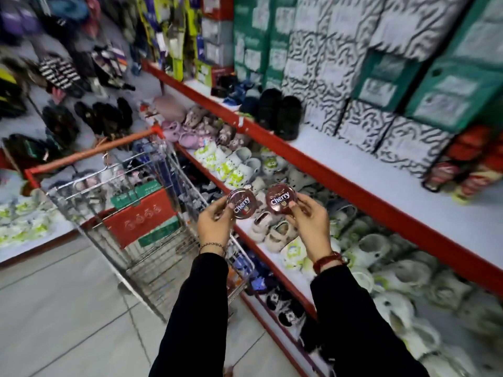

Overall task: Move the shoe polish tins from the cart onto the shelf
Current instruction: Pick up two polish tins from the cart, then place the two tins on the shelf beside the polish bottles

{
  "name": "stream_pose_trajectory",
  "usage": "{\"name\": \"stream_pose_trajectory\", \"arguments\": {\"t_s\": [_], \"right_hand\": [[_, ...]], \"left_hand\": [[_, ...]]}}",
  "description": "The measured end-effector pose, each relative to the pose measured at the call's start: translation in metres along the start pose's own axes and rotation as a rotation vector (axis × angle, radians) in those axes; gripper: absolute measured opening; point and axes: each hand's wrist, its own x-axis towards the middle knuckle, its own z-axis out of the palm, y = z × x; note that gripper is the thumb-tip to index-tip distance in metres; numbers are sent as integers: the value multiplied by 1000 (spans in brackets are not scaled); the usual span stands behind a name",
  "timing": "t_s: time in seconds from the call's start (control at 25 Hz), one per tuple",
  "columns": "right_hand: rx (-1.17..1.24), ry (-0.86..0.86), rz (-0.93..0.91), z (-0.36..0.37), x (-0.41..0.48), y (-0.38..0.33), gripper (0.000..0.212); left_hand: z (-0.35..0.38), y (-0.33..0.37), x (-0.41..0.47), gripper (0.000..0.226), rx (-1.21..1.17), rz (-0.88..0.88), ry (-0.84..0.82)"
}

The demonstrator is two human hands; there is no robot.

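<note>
I hold two round dark-red shoe polish tins marked "Cherry", lids facing me. My left hand (215, 223) grips the left tin (241, 204) by its lower edge. My right hand (309, 217) grips the right tin (280, 199) the same way. Both tins hover in front of the red-edged shelving, to the right of the wire cart (152, 213). The cart holds red and green boxes (141, 216). The white upper shelf (362, 170) runs past on the right, above the hands.
Stacked shoe boxes (353, 63) and black slippers (280, 112) stand on the upper shelf, with a dark rack of red items (468, 161) at its right. Lower shelves are packed with children's clogs (234, 164). Sandals hang on the left wall. Tiled floor lies below.
</note>
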Motion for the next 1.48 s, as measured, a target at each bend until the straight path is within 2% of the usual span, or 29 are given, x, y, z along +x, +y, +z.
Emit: {"name": "stream_pose_trajectory", "arguments": {"t_s": [0.24,0.4,0.56,0.72,0.88,1.04,1.12,1.2,1.4,1.48], "right_hand": [[191,250,-150,-125,-14,-69,30],[192,416,-205,-199,-25,-92,35],[150,587,-245,-268,-39,-104,27],[77,715,-123,-322,-42,-104,30],[72,819,39,-355,-34,-96,31],[-112,919,125,-365,-27,-86,24],[-210,928,153,-366,-28,-86,20],[-357,905,201,-366,-29,-91,17],[-773,888,331,-355,-28,-110,26],[-924,933,289,-346,-32,-115,31]], "left_hand": [[122,47,-46,33,-77,122,-356],[200,61,-81,30,-76,107,-563],[273,62,-114,21,16,145,-734],[334,48,-136,18,206,159,-824],[379,30,-150,29,490,189,-876],[396,23,-154,30,687,271,-909],[399,22,-154,34,786,328,-903],[401,21,-155,38,823,309,-930],[401,20,-158,43,918,359,-901],[397,24,-158,40,917,418,-868]]}}
